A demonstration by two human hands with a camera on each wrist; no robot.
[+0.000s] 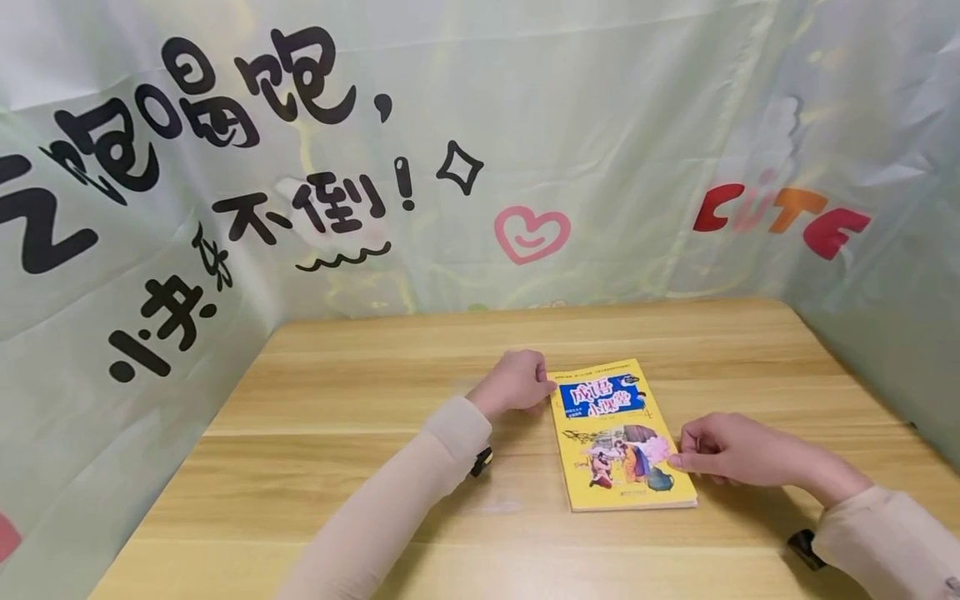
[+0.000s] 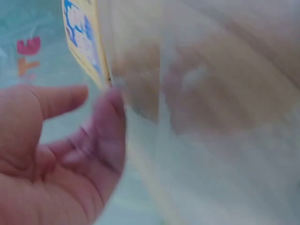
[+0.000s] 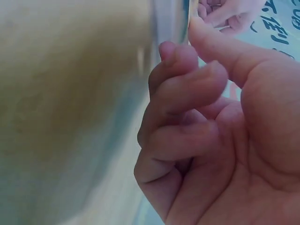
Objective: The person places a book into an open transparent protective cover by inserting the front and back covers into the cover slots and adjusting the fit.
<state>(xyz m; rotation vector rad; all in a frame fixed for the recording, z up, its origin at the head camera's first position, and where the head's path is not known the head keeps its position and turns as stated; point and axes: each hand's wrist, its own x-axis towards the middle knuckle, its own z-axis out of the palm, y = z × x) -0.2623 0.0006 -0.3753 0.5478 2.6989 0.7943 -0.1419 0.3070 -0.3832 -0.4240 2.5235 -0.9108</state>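
Fingers on my left hand (image 1: 516,383): can't tell if they're gripping, the wrist view's blurry at the top-left corner of the yellow book (image 1: 621,437). My right hand (image 1: 738,450) is curled, pinching its right edge, thumb on top. Book's on the wooden table (image 1: 405,354), my sleeves (image 1: 397,500) cut off by the frame.

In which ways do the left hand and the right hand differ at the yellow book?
The left hand is at the far left corner of the yellow book; the right hand is at its right edge, nearer the person. The left hand reaches in from the left, the right hand from the right. Both come out of pale sleeves.
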